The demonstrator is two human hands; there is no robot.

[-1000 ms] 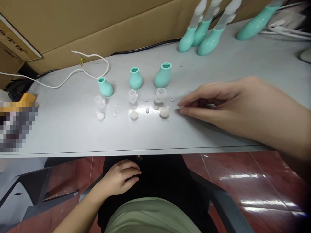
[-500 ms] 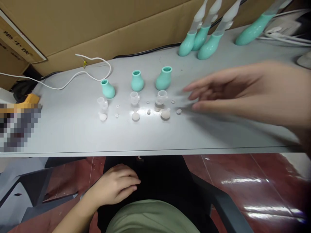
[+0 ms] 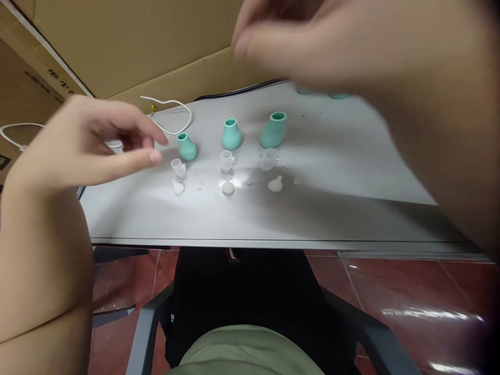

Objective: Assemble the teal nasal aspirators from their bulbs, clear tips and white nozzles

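Note:
Three teal rubber bulbs with open necks stand in a row: the left bulb (image 3: 188,149), the middle bulb (image 3: 232,137) and the right bulb (image 3: 272,134). In front of each lies a clear plastic cup (image 3: 227,161) with a side spout, then a whitish flat piece (image 3: 275,184). Tiny rings and plugs (image 3: 199,186) lie beside them. My left hand (image 3: 113,143) hovers just left of the left bulb, thumb and forefinger apart, nothing between them. High at the top right my right hand (image 3: 289,47) is smeared by motion, its fingers partly out of frame.
The parts lie on a grey table (image 3: 156,219) with its front edge close to my lap. A cardboard wall (image 3: 164,47) rises behind, with a white cable (image 3: 183,125) and a black cable (image 3: 234,92) before it. More teal bulbs (image 3: 339,96) are mostly hidden behind my right hand.
My left hand has risen from my lap to above the left of the table. My right hand has moved up and leftward over the back. The bulbs and small parts keep their arrangement.

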